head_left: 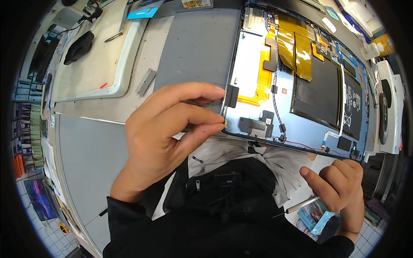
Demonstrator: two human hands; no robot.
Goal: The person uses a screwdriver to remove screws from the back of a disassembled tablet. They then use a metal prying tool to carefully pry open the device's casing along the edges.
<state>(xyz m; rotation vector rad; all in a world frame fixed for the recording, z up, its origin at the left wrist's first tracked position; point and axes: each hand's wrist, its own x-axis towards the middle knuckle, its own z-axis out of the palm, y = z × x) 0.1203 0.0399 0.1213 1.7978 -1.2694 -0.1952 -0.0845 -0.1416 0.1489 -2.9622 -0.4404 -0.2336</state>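
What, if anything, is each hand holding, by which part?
Right hand: slim tool, by its handle end. Left hand, at the open device: cannot be told.

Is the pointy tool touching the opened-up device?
Apart: the head view shows a clear gap between the pointy tool and the opened-up device above it.

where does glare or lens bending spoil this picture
Head view: bright glare streaks the shiny gold film strips; head view: the left part of the open, flat, pale-blue metal device washes out near white; head view: the left edge of the flat grey worktop bows with the fisheye.
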